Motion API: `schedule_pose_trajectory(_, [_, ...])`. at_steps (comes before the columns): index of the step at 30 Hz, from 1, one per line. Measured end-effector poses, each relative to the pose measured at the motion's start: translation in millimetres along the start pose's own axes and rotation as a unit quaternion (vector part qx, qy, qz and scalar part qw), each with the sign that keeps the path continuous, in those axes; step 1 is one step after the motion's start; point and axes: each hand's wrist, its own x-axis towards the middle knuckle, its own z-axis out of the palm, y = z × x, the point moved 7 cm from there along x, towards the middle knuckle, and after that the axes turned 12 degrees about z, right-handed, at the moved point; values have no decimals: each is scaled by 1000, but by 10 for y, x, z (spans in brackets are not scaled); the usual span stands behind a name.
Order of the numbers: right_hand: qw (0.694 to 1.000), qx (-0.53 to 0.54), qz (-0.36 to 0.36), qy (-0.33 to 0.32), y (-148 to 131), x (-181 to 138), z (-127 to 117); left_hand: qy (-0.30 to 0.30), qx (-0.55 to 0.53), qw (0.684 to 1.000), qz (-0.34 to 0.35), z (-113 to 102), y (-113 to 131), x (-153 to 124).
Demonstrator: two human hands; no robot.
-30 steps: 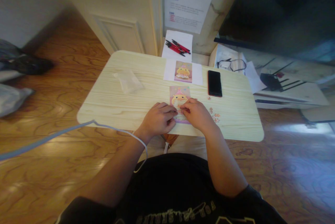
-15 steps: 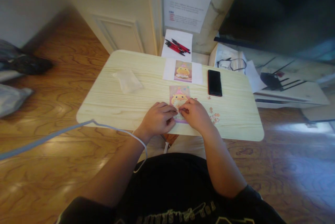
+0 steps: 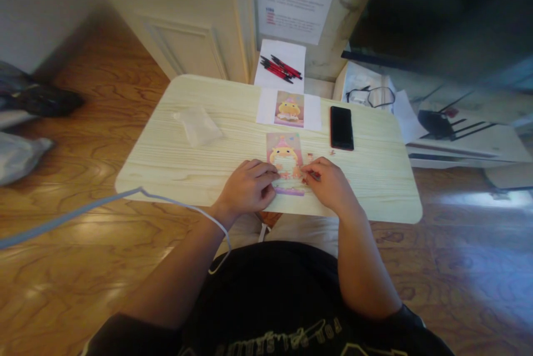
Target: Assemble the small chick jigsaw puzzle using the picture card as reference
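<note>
Puzzle (image 3: pixel 283 149) sits at the person's 12 o'clock. Left hand (image 3: pixel 249 186) at its 8, fingers curled; right hand (image 3: pixel 328 182) at its 4, fingertips bunched; can't tell if either grips anything. Risk: brushing knuckles could scatter loose pieces (image 3: pixel 310 158) at 2.

Left hand (image 3: pixel 247 186): fingers (image 3: pixel 265 169) bent | right hand (image 3: pixel 328 184): fingers curled, pointing toward left hand
</note>
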Motion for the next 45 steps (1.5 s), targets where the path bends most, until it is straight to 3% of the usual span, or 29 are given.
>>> schedule_pose_trajectory(27, [1000,1,-3,0,-79,-4,65,-26,-12,999,36,37,26,-6])
schedule_pose_trajectory(31, [1000,21,9,21,3,-9,-81,-19,-16,999,34,20,27,-6])
schedule_pose_trajectory(45, [994,-9,72,81,667,-171,-754,-19,-6,1000,23,19,94,157])
